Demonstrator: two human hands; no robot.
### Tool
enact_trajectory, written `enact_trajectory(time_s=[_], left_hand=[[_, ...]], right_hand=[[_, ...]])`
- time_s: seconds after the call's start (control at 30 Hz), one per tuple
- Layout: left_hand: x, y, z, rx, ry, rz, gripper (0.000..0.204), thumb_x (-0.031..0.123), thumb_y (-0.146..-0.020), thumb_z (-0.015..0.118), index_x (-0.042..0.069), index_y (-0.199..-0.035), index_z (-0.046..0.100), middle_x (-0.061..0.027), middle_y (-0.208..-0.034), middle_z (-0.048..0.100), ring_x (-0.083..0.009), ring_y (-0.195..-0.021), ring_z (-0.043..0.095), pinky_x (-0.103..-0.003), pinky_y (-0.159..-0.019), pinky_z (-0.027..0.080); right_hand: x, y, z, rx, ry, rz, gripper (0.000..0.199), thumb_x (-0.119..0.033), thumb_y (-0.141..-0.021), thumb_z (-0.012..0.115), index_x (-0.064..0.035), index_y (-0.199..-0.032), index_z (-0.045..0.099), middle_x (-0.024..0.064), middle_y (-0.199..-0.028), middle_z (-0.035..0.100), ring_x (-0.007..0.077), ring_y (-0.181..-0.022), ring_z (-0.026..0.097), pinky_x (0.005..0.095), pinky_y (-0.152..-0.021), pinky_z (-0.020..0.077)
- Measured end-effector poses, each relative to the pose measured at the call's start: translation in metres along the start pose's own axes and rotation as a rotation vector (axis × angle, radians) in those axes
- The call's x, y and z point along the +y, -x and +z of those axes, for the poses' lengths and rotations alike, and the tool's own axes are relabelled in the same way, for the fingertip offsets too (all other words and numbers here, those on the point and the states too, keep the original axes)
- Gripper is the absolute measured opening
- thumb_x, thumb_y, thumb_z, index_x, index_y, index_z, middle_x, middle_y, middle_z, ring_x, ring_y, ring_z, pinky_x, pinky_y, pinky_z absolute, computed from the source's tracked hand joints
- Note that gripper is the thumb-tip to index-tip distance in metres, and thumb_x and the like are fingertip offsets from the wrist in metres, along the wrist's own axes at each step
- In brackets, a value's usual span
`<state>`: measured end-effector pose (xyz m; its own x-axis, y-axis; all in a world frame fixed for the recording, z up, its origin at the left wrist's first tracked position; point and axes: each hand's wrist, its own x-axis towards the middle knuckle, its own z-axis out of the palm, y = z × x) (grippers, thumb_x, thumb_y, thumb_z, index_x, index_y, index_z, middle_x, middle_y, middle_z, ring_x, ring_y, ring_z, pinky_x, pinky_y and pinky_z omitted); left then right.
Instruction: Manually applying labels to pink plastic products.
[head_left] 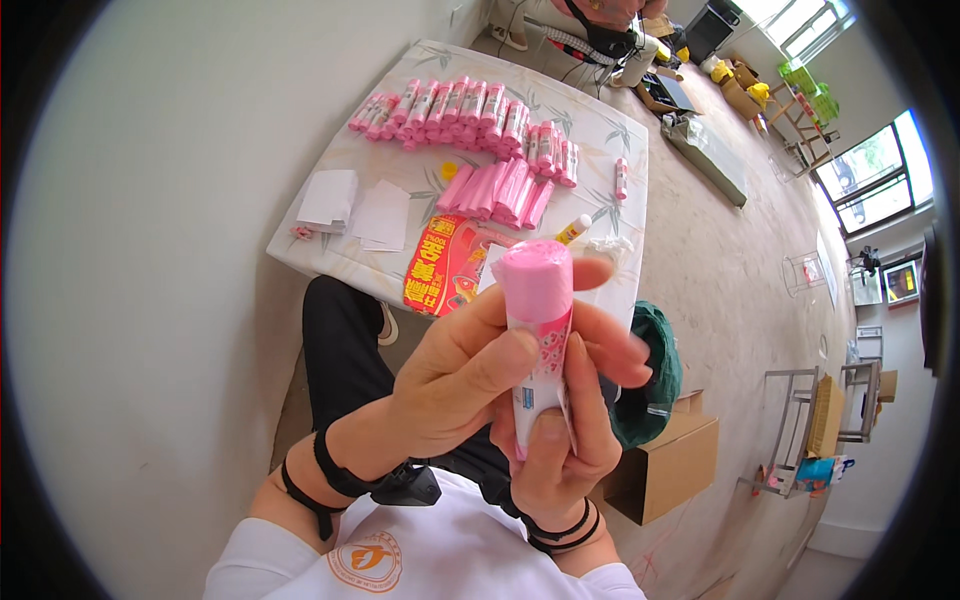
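Note:
A pink roll of thin plastic bags stands upright in front of my chest, with a white and pink printed paper label around its lower part. My left hand grips its left side, thumb on the label's upper edge. From below and the right, my right hand closes around it, its thumb low on the label. Beyond it on the table lie a yellow glue stick, several pink rolls without labels, and a pile of labelled rolls. White paper slips are stacked at the left.
The patterned tablecloth also bears a red and yellow printed packet, a yellow cap, crumpled white tissue and a lone roll. Right of my legs are a green bag and a cardboard box. Another person is beyond the table.

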<state>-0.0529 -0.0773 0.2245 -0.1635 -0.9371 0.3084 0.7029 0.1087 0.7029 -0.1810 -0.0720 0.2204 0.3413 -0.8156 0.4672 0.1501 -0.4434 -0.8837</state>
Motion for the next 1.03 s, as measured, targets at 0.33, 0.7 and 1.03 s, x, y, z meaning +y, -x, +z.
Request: enact_trajectory(time_s=[0.33, 0.7, 1.03], left_hand=[[-0.007, 0.005, 0.013, 0.043, -0.071, 0.11, 0.043, 0.028, -0.102, 0.031, -0.003, -0.131, 0.033, -0.0113, -0.089, 0.057, -0.0158, -0.079, 0.058, -0.028, -0.075, 0.047], [-0.009, 0.005, 0.017, 0.157, -0.322, 0.091, 0.041, 0.025, -0.103, 0.023, -0.005, -0.127, 0.037, -0.0076, -0.083, 0.052, -0.01, -0.073, 0.048, -0.024, -0.07, 0.043], [-0.011, 0.002, 0.018, 0.087, -0.351, 0.077, 0.071, 0.042, -0.092, 0.05, -0.006, -0.136, 0.021, -0.0104, -0.092, 0.046, -0.0147, -0.077, 0.046, -0.031, -0.073, 0.042]], right_hand=[[-0.004, 0.006, -0.004, -0.131, 0.432, -0.222, 0.047, -0.012, -0.091, 0.042, 0.0068, -0.134, 0.039, 0.0292, -0.128, 0.048, 0.038, -0.121, 0.047, 0.0435, -0.107, 0.0256], [-0.002, 0.0, -0.002, -0.116, 0.547, -0.245, 0.042, 0.004, -0.088, 0.042, 0.0156, -0.128, 0.04, 0.0366, -0.125, 0.046, 0.0467, -0.118, 0.048, 0.0406, -0.094, 0.0429], [0.001, 0.008, -0.004, -0.121, 0.606, -0.156, 0.057, -0.006, -0.086, 0.059, 0.016, -0.132, 0.034, 0.0304, -0.134, 0.041, 0.0443, -0.122, 0.045, 0.0439, -0.103, 0.0346]])
